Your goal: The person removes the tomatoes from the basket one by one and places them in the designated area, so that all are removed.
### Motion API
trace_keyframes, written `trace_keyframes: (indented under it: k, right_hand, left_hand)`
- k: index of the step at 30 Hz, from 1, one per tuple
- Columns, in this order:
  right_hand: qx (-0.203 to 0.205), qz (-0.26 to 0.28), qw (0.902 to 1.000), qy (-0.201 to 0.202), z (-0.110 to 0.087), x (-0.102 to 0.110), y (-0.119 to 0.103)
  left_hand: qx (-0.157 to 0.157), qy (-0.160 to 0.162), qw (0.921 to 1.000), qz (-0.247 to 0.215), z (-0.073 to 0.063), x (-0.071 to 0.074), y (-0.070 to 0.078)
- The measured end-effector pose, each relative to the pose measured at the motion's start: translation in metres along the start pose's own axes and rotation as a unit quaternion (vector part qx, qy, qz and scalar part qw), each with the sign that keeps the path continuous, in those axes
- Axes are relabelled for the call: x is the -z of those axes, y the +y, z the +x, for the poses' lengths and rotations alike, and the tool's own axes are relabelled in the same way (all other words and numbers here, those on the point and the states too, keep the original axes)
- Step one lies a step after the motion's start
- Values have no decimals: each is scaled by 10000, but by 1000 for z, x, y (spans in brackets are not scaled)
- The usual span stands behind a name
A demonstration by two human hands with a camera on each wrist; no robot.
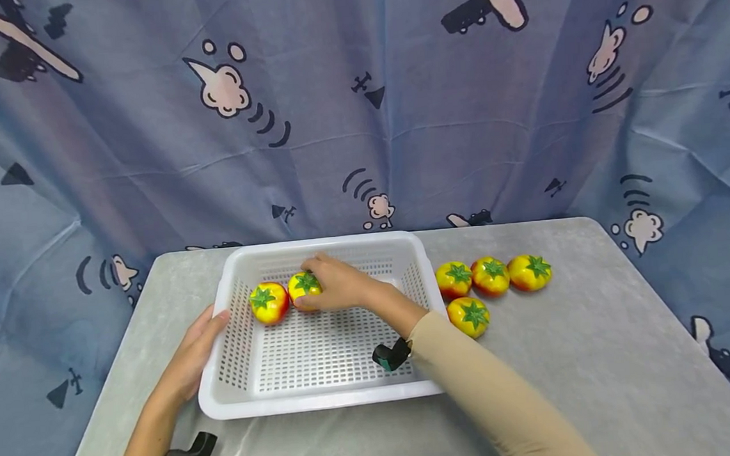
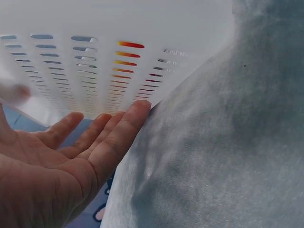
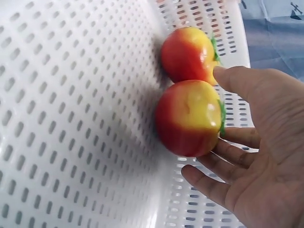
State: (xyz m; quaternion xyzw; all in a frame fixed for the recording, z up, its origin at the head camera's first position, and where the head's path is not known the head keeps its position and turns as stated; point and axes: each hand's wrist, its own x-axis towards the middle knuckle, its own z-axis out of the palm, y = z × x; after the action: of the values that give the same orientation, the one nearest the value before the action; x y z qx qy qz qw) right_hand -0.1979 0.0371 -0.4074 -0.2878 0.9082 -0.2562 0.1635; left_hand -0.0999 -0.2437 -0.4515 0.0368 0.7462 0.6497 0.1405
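A white perforated plastic basket [image 1: 344, 399] stands on the table. My left hand [image 1: 193, 350] holds its left side, thumb at the rim and long fingers against the outer wall, as the left wrist view shows. Inside, my right hand [image 1: 340, 284] reaches round a yellow-red toy tomato [image 3: 187, 118] with a green leafy top, thumb on one side and fingers on the other. One finger [image 3: 204, 183] stands apart from it. A second toy tomato [image 1: 269, 303] sits beside it, further left, touching or nearly touching. My right palm partly covers the held one in the head view.
Several more toy tomatoes [image 1: 492, 276] lie on the grey table [image 1: 598, 353], close to the basket's right side. A blue patterned curtain [image 1: 333, 118] hangs behind the table. Dark cameras [image 1: 190, 453] are strapped to both wrists.
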Motion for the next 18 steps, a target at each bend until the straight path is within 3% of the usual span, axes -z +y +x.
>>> trace_keyframes:
  k: [8,18]
  right_hand:
    - [95,-120,9999,-72,5,-7,3]
    - [-70,-116,9998,-127,5,-10,5]
  left_hand:
    - [-1,26,10000,4,-1,-1,1]
    - [69,106,9999,77,-2,-1,0]
